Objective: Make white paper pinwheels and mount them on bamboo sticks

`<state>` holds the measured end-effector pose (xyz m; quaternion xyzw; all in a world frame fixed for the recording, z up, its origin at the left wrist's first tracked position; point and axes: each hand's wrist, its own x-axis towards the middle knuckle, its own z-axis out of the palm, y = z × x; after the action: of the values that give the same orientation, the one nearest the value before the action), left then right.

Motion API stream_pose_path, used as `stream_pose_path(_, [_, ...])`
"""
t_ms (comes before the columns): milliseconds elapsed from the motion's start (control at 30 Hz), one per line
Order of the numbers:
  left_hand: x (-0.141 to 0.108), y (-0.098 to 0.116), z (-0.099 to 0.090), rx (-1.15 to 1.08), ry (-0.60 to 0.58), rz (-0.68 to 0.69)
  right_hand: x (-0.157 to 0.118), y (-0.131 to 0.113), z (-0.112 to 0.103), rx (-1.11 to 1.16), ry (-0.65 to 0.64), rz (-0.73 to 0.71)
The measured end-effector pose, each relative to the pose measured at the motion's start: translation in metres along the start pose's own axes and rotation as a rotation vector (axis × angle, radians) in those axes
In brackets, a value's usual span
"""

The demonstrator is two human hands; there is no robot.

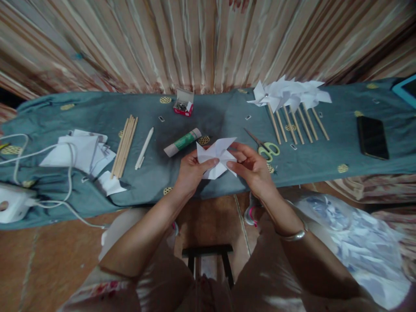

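Between my two hands, just above the front edge of the cloth, is a white paper pinwheel point(217, 152) with its blades folded in. My left hand point(192, 170) pinches its left side, the thumb lying near the centre. On the other side my right hand point(252, 167) grips the right blades between thumb and fingers. No stick shows on this pinwheel. A glue stick point(183, 142) with a green label lies just beyond my left hand. Green-handled scissors point(267, 149) rest close to my right hand, blades pointing away.
Finished pinwheels point(289, 95) on sticks lie at the back right, near a black phone point(372, 138). A small red box of pins point(183, 104) stands open. Leftward are a white pen point(144, 148), wooden sticks point(125, 147), paper pieces point(78, 151) and a corded power strip point(14, 203).
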<state>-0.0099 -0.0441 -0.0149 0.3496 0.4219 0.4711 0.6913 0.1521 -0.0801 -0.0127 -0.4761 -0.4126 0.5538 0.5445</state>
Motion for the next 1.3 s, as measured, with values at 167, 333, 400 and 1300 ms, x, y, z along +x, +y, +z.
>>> stream_pose_path(167, [0.001,-0.001,0.001,0.019,0.024,0.004,0.006,0.002,0.006,0.025,0.087,0.032])
stream_pose_path(333, [0.003,0.000,0.001,0.004,0.024,-0.012,0.012,0.004,0.011,0.052,0.130,0.021])
stream_pose_path(400, [0.003,0.000,0.000,0.003,0.032,-0.008,0.014,0.003,0.013,0.058,0.132,0.014])
stream_pose_path(1300, [0.012,0.017,-0.012,-0.054,0.160,0.014,0.028,-0.001,0.021,0.003,0.238,-0.013])
